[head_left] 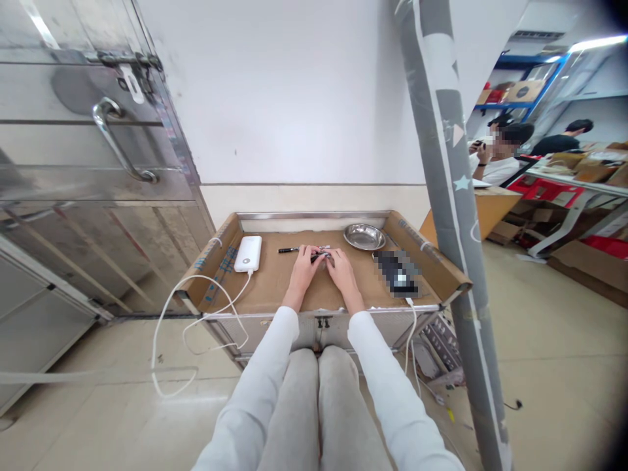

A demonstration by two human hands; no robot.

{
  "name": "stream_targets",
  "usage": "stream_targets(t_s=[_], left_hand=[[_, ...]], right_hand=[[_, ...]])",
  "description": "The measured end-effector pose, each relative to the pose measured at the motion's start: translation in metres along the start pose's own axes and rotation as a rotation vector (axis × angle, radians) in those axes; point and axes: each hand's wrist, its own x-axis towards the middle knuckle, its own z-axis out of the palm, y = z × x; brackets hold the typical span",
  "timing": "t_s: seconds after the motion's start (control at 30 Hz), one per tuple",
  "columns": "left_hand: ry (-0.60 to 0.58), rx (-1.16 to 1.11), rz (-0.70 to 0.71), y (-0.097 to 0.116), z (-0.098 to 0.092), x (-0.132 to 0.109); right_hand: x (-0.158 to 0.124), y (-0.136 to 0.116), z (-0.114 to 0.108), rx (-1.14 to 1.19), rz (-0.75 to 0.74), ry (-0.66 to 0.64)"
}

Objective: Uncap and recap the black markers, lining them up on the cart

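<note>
My left hand [304,263] and my right hand [338,263] meet over the middle of the cardboard-covered tabletop [275,288]. The fingers of both are closed around a small dark, slim piece [316,257], possibly part of a pen. Fingertips cover much of it, so its exact kind is unclear. Just behind my left hand lies a black pen [287,250], pointing left and right. Something small and light-coloured [322,247] lies behind the fingertips, too small to name.
A white power bank [248,254] with a white cable sits on the left. To the right are a round metal dish [364,237] and a blurred phone-like device [396,273] with a cable. Raised cardboard sides edge the table. A grey wrapped pole [456,196] leans at right; people sit beyond.
</note>
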Motion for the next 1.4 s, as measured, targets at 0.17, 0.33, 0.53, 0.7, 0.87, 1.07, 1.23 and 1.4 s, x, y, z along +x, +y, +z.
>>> stream_targets(t_s=[0.17, 0.33, 0.53, 0.7, 0.87, 1.07, 1.23, 1.4], left_hand=[[0.11, -0.148, -0.001, -0.003, 0.001, 0.001], [0.087, -0.291, -0.068, -0.001, 0.0, -0.001], [0.079, -0.287, -0.109, -0.001, -0.001, -0.001], [0.149, -0.23, -0.107, 0.002, -0.005, -0.001], [0.195, -0.209, -0.117, 0.005, -0.009, -0.001], [0.19, -0.198, -0.119, 0.005, -0.008, -0.001], [0.221, -0.205, -0.092, 0.005, -0.008, -0.002], [0.244, -0.283, -0.094, 0.003, -0.008, -0.002]], right_hand=[[0.0, 0.001, 0.001, -0.039, 0.0, -0.007], [0.001, -0.002, 0.0, 0.091, -0.017, 0.006], [0.002, -0.005, -0.001, 0.187, -0.002, 0.026], [0.002, -0.003, 0.0, 0.202, 0.008, 0.03], [0.001, -0.003, 0.001, 0.158, 0.036, 0.029], [0.0, -0.005, 0.001, 0.106, 0.052, 0.023], [0.0, -0.006, -0.003, 0.1, 0.067, 0.023], [-0.001, -0.006, -0.002, 0.111, 0.075, 0.052]])
